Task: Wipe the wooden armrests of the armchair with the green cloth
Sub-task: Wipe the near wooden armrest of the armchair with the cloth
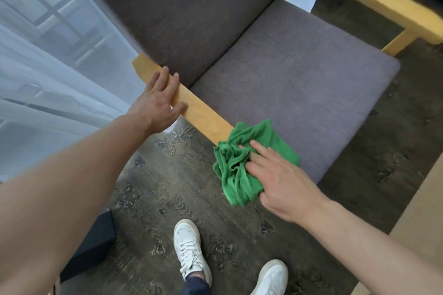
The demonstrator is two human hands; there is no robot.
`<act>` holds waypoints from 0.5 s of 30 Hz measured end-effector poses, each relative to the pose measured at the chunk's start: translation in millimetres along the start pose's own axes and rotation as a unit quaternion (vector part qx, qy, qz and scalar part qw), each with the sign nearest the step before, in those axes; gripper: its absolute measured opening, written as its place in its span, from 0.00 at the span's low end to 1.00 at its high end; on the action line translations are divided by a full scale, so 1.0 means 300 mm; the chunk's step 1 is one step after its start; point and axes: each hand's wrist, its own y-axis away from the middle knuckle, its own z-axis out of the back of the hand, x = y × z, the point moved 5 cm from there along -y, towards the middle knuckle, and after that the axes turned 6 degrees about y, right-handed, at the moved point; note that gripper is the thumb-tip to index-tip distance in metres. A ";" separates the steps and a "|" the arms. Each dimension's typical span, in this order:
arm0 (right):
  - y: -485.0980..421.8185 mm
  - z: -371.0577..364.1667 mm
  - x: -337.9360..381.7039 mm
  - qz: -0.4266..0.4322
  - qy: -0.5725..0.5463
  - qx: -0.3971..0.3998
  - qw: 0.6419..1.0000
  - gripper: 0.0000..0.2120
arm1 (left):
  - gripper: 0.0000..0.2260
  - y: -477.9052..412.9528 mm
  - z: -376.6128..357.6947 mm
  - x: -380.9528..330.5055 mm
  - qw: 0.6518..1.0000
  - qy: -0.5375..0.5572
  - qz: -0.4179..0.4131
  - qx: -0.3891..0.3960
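The armchair has a grey seat cushion (299, 84) and two light wooden armrests. The near armrest (203, 112) runs diagonally from the backrest toward me. My left hand (158, 103) lies flat on its rear part, fingers spread, holding nothing. A crumpled green cloth (237, 167) covers the front end of that armrest, and my right hand (275, 175) presses down on it with the fingers on top. The far armrest (374, 0) crosses the upper right corner, bare.
A sheer white curtain (52, 60) hangs close on the left of the chair. Dark wood-grain floor (167, 199) lies below, with my white shoes (189, 246) on it. A dark box (96, 244) sits at lower left, and a pale furniture edge (422, 218) at right.
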 end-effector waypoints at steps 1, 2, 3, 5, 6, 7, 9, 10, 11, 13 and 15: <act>0.029 -0.003 -0.009 -0.001 -0.003 -0.005 1.000 0.29 | 0.35 0.000 0.000 0.000 1.000 -0.001 0.001 0.001; 0.059 -0.007 -0.017 -0.004 -0.007 -0.008 1.000 0.30 | 0.35 0.001 0.000 -0.001 1.000 0.000 0.002 0.002; 0.092 -0.014 -0.026 -0.010 -0.014 -0.008 1.000 0.30 | 0.35 0.000 -0.002 -0.002 1.000 -0.002 0.003 0.002; 0.157 -0.031 -0.036 -0.024 -0.021 -0.001 1.000 0.31 | 0.35 0.003 -0.002 -0.004 1.000 -0.007 0.004 0.003; 0.190 -0.038 -0.044 -0.032 -0.021 0.005 0.999 0.32 | 0.35 0.001 -0.001 -0.006 1.000 -0.010 0.004 0.003; 0.223 -0.046 -0.048 -0.039 -0.023 0.009 0.999 0.32 | 0.35 0.001 -0.002 -0.004 1.000 -0.010 0.004 0.003; 0.284 -0.049 -0.055 -0.052 -0.025 0.015 0.998 0.31 | 0.35 -0.003 0.000 -0.002 1.000 -0.014 0.005 0.005; 0.308 -0.043 -0.061 -0.061 -0.028 0.016 0.998 0.31 | 0.35 0.000 0.000 -0.002 1.000 -0.013 0.005 0.009; 0.325 -0.021 -0.067 -0.072 -0.037 0.010 0.997 0.31 | 0.35 0.000 -0.003 -0.006 1.000 -0.011 0.004 0.010; 0.320 0.069 -0.091 -0.123 -0.107 -0.019 0.987 0.28 | 0.35 0.000 0.001 -0.006 1.000 -0.011 0.007 0.008; 0.275 0.177 -0.124 -0.191 -0.230 -0.055 0.953 0.22 | 0.35 -0.003 -0.002 -0.001 1.000 -0.008 0.008 0.010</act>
